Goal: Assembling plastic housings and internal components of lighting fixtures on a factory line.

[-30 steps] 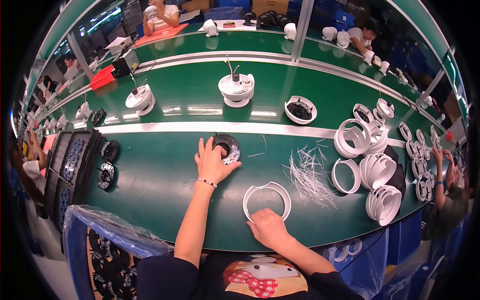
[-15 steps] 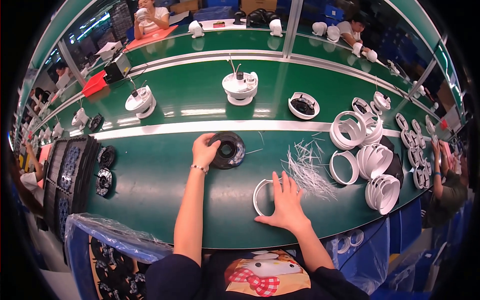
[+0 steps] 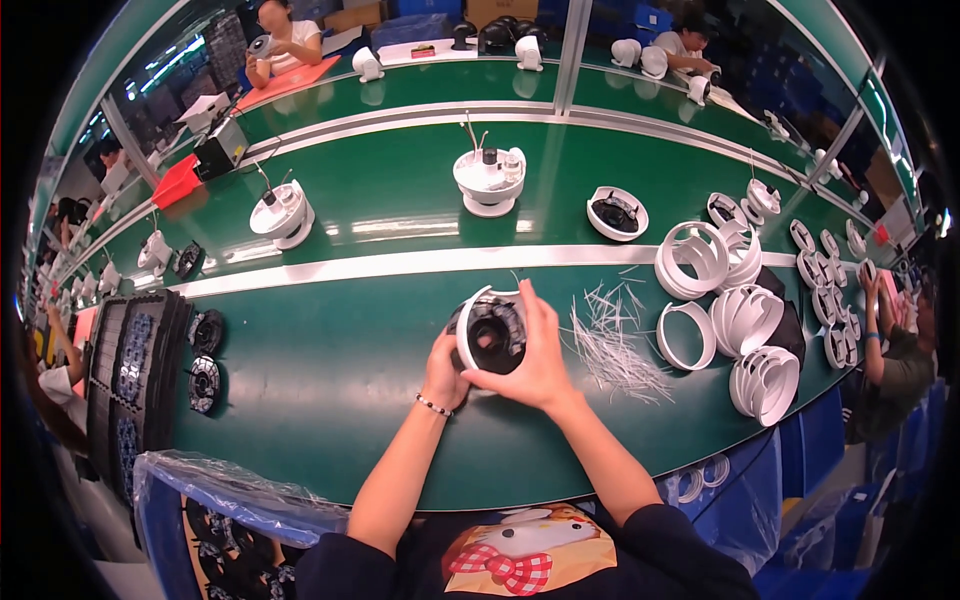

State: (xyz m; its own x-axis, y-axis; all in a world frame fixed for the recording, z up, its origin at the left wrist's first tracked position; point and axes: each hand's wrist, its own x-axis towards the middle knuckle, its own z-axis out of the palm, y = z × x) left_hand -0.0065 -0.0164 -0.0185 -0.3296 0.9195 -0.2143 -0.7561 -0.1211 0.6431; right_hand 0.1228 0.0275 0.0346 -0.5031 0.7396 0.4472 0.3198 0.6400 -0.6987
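White ring (image 3: 464, 340), glossy black hollow-centred disc (image 3: 503, 353) brought together, ring curving along disc's left; both hands (image 3: 541, 362) holding them.

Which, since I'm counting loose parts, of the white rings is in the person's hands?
The white ring held together with a black round part, between left hand and right hand; the other white rings sit apart, to its right.

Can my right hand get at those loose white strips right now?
Likely yes: the white strips lie to the right of your right hand, with nothing visible between. It's holding the white ring with the black part, though, so it may need freeing first.
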